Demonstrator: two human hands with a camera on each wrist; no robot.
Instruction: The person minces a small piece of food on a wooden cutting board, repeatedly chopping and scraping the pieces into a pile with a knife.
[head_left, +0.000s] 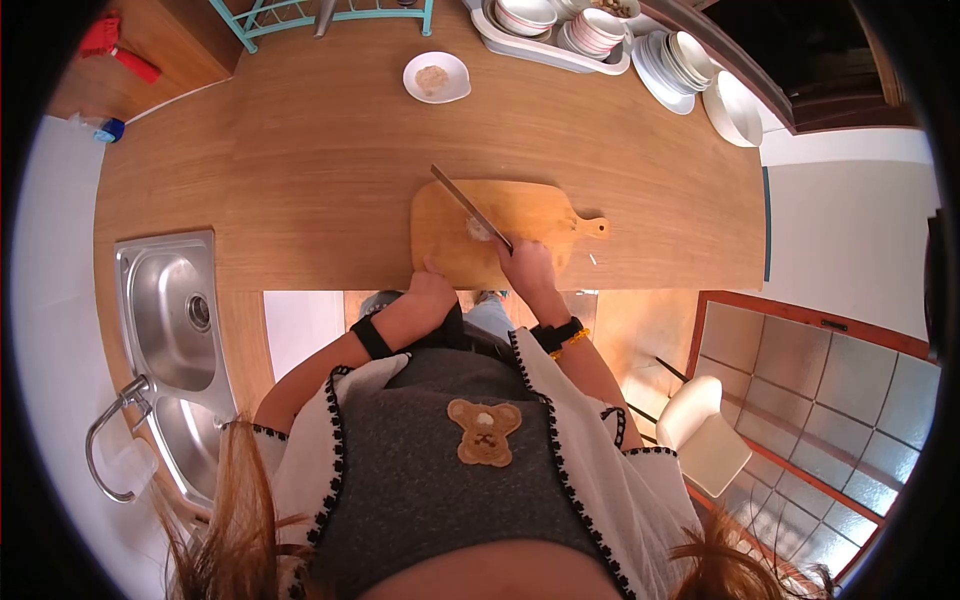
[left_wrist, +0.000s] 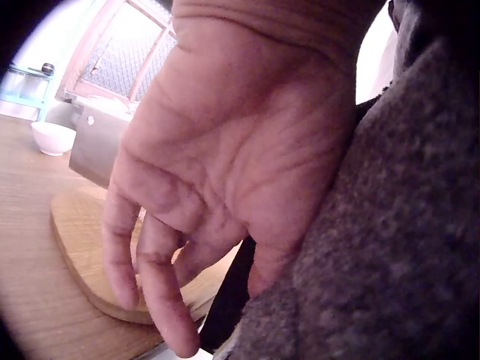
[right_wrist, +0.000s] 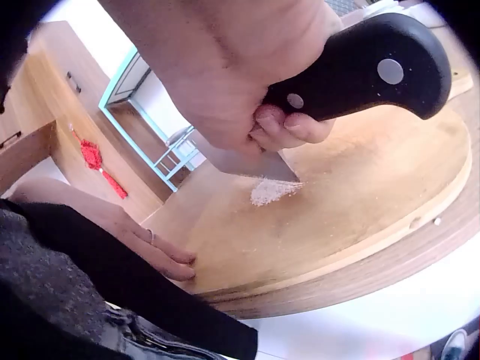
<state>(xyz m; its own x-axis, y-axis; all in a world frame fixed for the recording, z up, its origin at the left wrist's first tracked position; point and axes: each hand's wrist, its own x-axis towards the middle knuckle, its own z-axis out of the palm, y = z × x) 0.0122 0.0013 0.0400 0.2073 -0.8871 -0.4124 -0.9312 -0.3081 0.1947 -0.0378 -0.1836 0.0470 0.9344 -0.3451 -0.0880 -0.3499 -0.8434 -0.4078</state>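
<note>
My right hand (head_left: pixel 528 267) grips the black handle (right_wrist: pixel 360 67) of a kitchen knife. Its broad grey blade (head_left: pixel 468 204) stands edge down on the wooden cutting board (head_left: pixel 540 205), slanting to the far left. Beside the blade is a small heap of finely chopped white bits (right_wrist: pixel 272 192). My left hand (head_left: pixel 432 290) is at the board's near left corner, its fingers (right_wrist: pixel 169 259) resting along the edge. In the left wrist view, the left palm faces the camera and the fingers hang loosely bent, with the blade and board beyond them.
A white bowl (head_left: pixel 437 78) with pale contents stands beyond the board. Stacked bowls (head_left: pixel 592 32) and plates (head_left: pixel 662 72) line the back right. At left is a steel sink (head_left: pixel 165 320). Small white scraps (head_left: pixel 593 259) lie right of the board, and a chair (head_left: pixel 705 440) stands behind right.
</note>
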